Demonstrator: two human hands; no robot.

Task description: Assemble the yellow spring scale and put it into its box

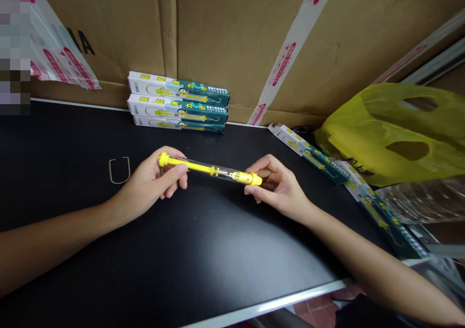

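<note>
A spring scale point(210, 170) with a clear tube and yellow end parts is held level above the black table, one end in each hand. My left hand point(163, 175) is closed around its left end, the thumb lying along the tube near the yellow cap. At the other end, the fingertips of my right hand point(274, 182) pinch the yellow fitting. A bent metal wire handle point(119, 170) lies on the table to the left of my left hand, touching neither hand.
Several printed boxes point(178, 107) are stacked at the back against a large cardboard carton point(225, 32). To the right lie two more boxes point(308, 153) beside a yellow plastic bag point(392, 134). The black table point(163, 270) has a pale metal edge in front.
</note>
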